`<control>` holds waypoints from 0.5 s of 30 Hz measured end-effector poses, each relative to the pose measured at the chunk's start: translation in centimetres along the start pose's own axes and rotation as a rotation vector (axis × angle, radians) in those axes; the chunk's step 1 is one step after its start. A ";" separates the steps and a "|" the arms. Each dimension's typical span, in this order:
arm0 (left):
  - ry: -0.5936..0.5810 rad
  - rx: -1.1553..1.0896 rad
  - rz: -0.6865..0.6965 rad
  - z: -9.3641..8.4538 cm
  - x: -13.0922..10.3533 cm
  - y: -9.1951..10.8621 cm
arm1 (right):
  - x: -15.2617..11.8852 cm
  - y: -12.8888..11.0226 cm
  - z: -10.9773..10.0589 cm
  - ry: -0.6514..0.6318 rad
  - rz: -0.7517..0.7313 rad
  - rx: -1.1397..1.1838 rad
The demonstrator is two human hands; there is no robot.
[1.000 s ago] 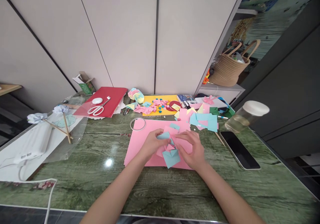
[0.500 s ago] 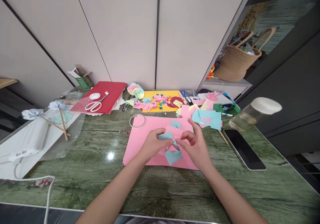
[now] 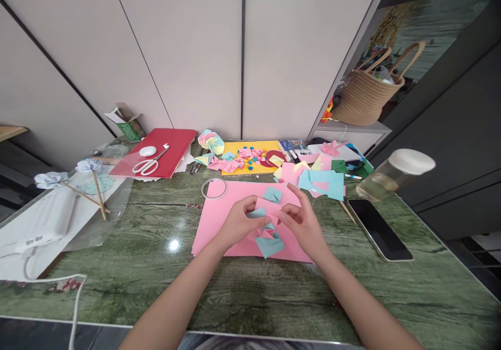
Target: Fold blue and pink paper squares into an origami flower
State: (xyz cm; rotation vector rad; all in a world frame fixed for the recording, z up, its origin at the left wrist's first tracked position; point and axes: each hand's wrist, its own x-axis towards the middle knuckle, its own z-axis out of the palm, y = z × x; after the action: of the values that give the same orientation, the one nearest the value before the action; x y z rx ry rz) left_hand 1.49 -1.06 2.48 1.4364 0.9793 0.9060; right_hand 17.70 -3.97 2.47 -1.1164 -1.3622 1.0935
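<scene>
Between my two hands is a folded paper piece (image 3: 267, 233) made of pink and light blue folds, held a little above a stack of pink paper sheets (image 3: 213, 219). My left hand (image 3: 241, 220) is closed on its left side, thumb on top. From the right, my right hand (image 3: 301, 222) pinches a pink part of it between thumb and fingers, with one finger raised. Just beyond, on the pink sheets, lies a small light blue folded paper (image 3: 273, 194). A thin round ring (image 3: 214, 188) rests at the sheets' far left corner.
White scissors (image 3: 146, 166) lie on red paper (image 3: 168, 149). Yellow paper (image 3: 230, 148) bears small folded pieces. Coloured squares (image 3: 326, 183), a phone (image 3: 379, 230) and a bottle (image 3: 391, 175) are at right. A power bank (image 3: 49, 219) and paper flowers on sticks (image 3: 100, 196) are at left.
My right thumb and fingers have shifted slightly up along the paper piece, and a pink flap now shows more upright between my hands. My left hand keeps its hold.
</scene>
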 end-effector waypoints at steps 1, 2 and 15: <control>-0.013 -0.009 0.004 0.0 0.0 0.0 | 0.1 -0.1 -0.1 -0.016 0.021 0.023; -0.025 -0.021 0.009 -0.1 -0.1 0.1 | 0.1 -0.1 -0.1 -0.028 0.038 0.044; -0.084 0.095 0.252 0.1 -0.3 -0.1 | 0.2 0.7 0.3 0.038 0.015 0.070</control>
State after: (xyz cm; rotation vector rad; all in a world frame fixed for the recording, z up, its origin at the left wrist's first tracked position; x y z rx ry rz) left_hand 1.48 -1.35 2.36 1.6917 0.7989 0.9826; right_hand 17.47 -3.70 1.82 -1.0930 -1.2778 1.1170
